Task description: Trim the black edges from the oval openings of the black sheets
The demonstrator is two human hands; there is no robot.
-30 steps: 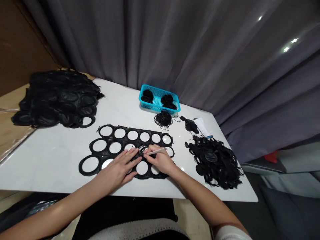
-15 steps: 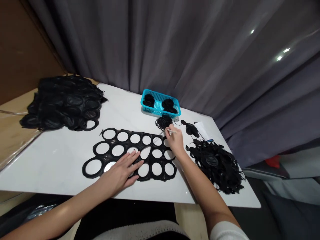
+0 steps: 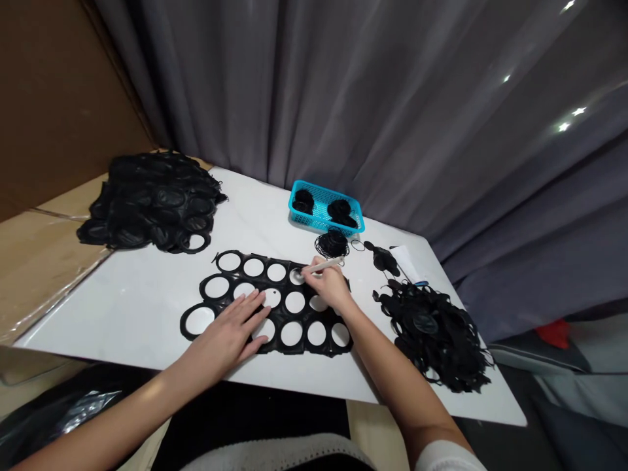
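Observation:
A black sheet with rows of round holes (image 3: 282, 285) lies flat on the white table, whose surface shows through the holes. My left hand (image 3: 233, 332) rests on it with fingers spread, over its lower left part. Closed around a slim, pale pen-like tool (image 3: 328, 263) is my right hand (image 3: 328, 282), at a hole in the sheet's top row. The tool's tip is too small to make out. Just behind this hand sits a heap of thin black rings (image 3: 332, 243), with one loose ring (image 3: 358, 245) beside it.
A blue basket (image 3: 326, 226) with black bundles stands at the back. Piled black perforated sheets (image 3: 152, 199) occupy the left, and black scraps (image 3: 436, 333) the right. Near those scraps are black discs (image 3: 384, 260) and a white paper (image 3: 406, 261). A grey curtain (image 3: 314, 98) hangs behind.
My right hand has moved from the ring heap toward me and left, onto the sheet's top row. A stretched hole near my left fingers is round now. The view has shifted slightly.

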